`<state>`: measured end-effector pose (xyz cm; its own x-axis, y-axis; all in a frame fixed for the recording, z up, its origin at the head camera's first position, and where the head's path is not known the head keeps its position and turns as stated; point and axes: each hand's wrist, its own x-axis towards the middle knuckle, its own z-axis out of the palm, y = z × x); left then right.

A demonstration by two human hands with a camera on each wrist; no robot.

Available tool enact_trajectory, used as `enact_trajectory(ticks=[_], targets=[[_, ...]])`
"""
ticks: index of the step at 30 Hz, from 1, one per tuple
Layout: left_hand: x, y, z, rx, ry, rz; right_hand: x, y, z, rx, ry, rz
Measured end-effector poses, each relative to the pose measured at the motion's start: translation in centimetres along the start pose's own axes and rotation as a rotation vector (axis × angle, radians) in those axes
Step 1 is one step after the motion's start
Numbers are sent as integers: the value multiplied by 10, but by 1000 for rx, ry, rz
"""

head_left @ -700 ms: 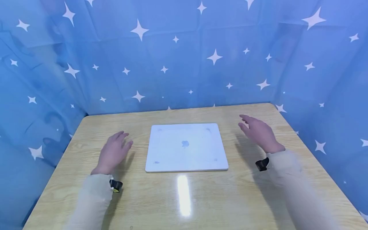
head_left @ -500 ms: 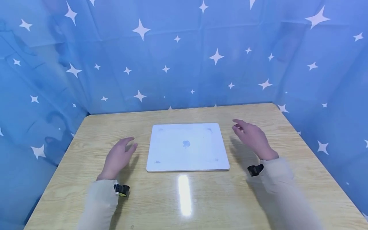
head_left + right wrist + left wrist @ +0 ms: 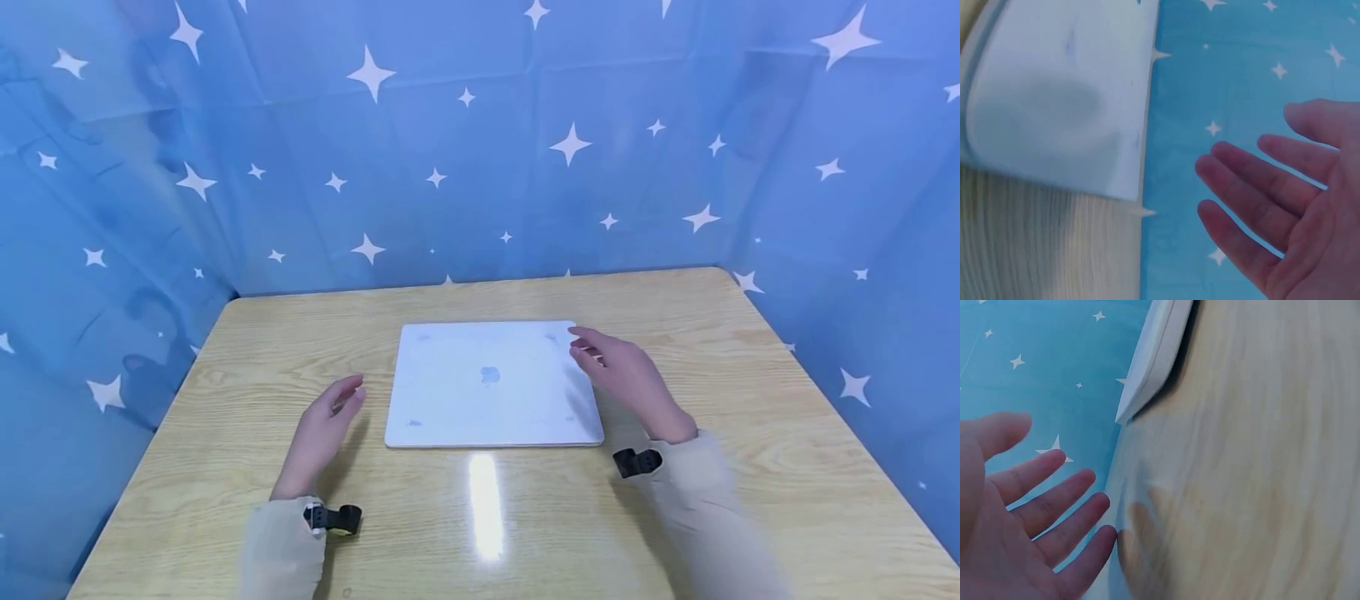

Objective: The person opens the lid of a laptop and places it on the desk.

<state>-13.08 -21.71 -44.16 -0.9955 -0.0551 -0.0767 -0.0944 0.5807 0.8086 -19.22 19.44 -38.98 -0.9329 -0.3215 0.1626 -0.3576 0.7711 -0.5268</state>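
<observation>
A silver laptop (image 3: 491, 400) lies closed on the wooden table, an apple logo at the middle of its lid. To its left my left hand (image 3: 318, 433) hovers over the table, fingers relaxed and holding nothing. The left wrist view shows that hand (image 3: 1041, 519) with fingers spread, apart from the laptop's corner (image 3: 1154, 369). My right hand (image 3: 626, 375) overlaps the laptop's right edge in the head view, fingertips above its far right corner. In the right wrist view the fingers (image 3: 1247, 194) extend loosely, and the hand's shadow falls on the laptop (image 3: 1054, 106).
The light wooden table (image 3: 300, 325) has rounded far corners. A blue curtain (image 3: 480, 150) with white stars hangs behind it and along both sides. A bright light reflection lies on the tabletop in front of the laptop. Each wrist wears a black strap (image 3: 637, 462).
My right hand has moved left and nearer, from beside the laptop to over its right edge. My left hand has shifted right and nearer. The laptop stays put on the table.
</observation>
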Motion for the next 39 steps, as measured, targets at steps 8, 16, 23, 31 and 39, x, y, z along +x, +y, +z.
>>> enact_trajectory(ticks=[8, 16, 23, 31, 39], targets=[[-4, 2, 14, -132, -46, 4, 1, -10, 15, 40, -36, -25], [-8, -2, 24, -244, -66, 14, 5, -17, 23, 66, -29, -42], [-9, -3, 28, -263, -73, 28, 5, -21, 29, 99, -25, -46], [-9, -4, 30, -213, -72, 32, 7, -23, 35, 98, -25, -53], [-8, -4, 35, 21, -70, 56, 11, -23, 47, 109, -70, -40]])
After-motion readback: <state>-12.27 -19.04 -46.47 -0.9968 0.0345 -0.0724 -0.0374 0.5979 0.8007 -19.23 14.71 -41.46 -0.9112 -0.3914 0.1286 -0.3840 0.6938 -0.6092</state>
